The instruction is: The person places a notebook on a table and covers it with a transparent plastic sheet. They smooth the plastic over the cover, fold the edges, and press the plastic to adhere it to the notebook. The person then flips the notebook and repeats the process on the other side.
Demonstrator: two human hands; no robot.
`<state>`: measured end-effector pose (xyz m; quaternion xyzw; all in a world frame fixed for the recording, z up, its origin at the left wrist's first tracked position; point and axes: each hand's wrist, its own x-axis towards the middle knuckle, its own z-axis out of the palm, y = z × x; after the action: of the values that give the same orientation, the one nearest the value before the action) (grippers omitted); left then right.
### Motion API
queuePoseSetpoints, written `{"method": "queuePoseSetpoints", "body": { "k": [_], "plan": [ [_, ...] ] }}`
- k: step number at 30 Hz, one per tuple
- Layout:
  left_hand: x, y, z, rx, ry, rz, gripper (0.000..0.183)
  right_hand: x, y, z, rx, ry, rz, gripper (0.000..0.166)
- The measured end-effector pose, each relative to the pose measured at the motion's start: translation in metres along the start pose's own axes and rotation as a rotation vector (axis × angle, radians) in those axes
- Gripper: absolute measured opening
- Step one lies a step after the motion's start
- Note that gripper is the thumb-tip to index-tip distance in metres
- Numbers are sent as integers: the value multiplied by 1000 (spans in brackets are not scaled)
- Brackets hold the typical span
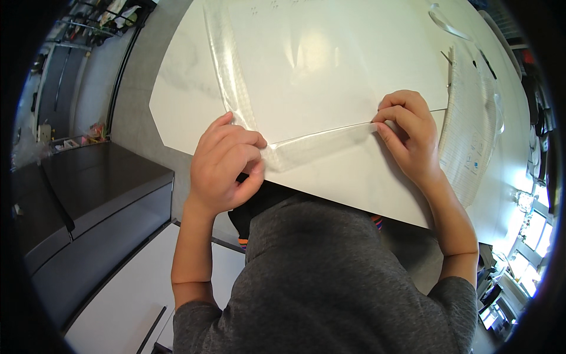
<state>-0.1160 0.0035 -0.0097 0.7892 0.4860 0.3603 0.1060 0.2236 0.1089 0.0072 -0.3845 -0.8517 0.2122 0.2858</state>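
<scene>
A large sheet of glossy white material (318,79) lies on the pale table (177,106), bordered by a clear plastic strip (227,66) on its left side. Along its near edge runs another clear strip (323,144), with the two strips meeting beside my left hand (227,163). That hand has its thumb and forefinger together at the corner; whether plastic is pinched between them is hidden. At the right end of the near strip, my right hand (407,132) pinches its edge between thumb and fingers.
A long cream-coloured piece (468,128) with fine lines and small markings lies at the right, with thin dark tools near its top. A pale ribbon (446,26) curls at the upper right. The near table edge crosses in front of my body. A dark cabinet (106,186) stands at the left.
</scene>
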Motion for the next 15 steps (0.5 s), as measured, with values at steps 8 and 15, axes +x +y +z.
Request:
{"method": "queuePoseSetpoints", "body": {
  "k": [8,15],
  "plan": [
    [2,8,17,20,152,-168,28,5,-5,6,-13,28,88,22],
    [1,10,30,-32,330,-334,22,14,-7,11,-26,32,149,26]
  ]
}}
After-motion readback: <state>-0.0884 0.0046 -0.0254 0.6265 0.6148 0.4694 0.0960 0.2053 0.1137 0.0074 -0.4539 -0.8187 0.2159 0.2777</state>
